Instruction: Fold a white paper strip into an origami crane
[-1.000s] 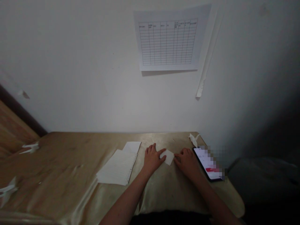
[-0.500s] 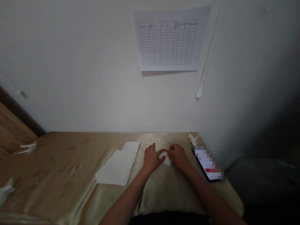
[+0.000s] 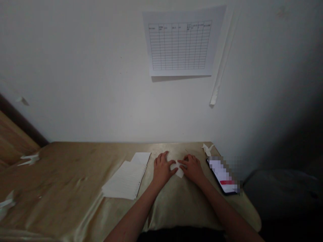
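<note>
A small white folded paper [image 3: 178, 171] lies on the table covered with a tan cloth [image 3: 75, 178], near its far right part. My left hand [image 3: 162, 168] rests flat on the paper's left side, fingers spread, thumb on the sheet. My right hand [image 3: 193, 167] presses down on the paper's right side with its fingers stretched towards the left hand. Most of the paper is hidden under the two hands.
A stack of lined white sheets [image 3: 127, 178] lies left of my hands. A phone [image 3: 223, 176] with a lit screen lies to the right, a folded paper piece [image 3: 207, 149] behind it. More paper shapes [image 3: 28, 159] sit at the far left. A grid chart [image 3: 180, 45] hangs on the wall.
My right hand has slid left onto the small paper, covering more of it. The left hand has stayed in place on the paper's left side.
</note>
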A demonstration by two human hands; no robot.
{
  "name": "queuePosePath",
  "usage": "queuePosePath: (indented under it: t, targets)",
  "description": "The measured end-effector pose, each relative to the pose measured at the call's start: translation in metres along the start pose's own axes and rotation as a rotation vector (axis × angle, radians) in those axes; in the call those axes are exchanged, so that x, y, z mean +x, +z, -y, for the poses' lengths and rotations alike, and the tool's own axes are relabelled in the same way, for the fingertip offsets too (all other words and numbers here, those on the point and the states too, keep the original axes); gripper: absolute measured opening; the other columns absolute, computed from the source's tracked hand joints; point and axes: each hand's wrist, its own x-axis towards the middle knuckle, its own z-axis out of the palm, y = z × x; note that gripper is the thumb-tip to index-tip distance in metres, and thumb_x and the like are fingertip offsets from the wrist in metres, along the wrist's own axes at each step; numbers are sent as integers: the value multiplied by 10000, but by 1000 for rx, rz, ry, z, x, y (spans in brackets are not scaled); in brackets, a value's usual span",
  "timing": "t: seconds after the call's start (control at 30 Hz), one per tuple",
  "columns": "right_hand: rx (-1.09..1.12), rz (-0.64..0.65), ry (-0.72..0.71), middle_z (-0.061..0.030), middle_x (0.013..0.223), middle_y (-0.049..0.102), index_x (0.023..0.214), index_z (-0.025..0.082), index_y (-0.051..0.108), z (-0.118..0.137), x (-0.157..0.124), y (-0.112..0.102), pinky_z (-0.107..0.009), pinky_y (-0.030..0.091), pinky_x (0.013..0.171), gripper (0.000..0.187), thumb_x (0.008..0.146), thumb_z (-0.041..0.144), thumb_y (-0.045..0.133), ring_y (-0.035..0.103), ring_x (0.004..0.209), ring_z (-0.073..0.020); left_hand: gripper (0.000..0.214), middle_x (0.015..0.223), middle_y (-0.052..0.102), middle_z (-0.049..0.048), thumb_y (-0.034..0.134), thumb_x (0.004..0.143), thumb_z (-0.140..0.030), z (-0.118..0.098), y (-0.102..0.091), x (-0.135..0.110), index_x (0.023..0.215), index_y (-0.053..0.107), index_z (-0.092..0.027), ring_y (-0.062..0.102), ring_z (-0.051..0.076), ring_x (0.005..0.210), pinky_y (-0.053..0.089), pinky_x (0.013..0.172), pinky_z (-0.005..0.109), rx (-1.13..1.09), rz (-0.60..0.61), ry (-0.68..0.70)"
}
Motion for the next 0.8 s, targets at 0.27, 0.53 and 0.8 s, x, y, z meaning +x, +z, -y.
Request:
queuePosePath:
  t: [0.27,0.53,0.8]
  targets:
    - [-1,-8,7,-87,1283,628,1289,398,721,0,1,1,-453,390,1090,344,957,351,641,524,1259,-290,250,1614,444,25,824,824,-416,4,-10,-14,1066,807,-353,359,381,1488,285,1229,588,38,-12,44]
    - [-4,-28,1,-92,1266,636,1282,391,727,-3,1,4,-451,403,1090,340,953,351,650,532,1233,-286,214,1605,467,9,772,868,-449,13,-17,-33,1070,809,-387,364,385,1485,278,1223,613,56,-27,49]
    - [25,-41,-4,-91,1259,635,1272,382,735,-3,1,4,-461,402,1094,337,950,341,644,532,1221,-284,238,1602,468,8,755,888,-447,18,-24,-42,1120,803,-422,381,383,1468,289,1216,618,64,-4,50]
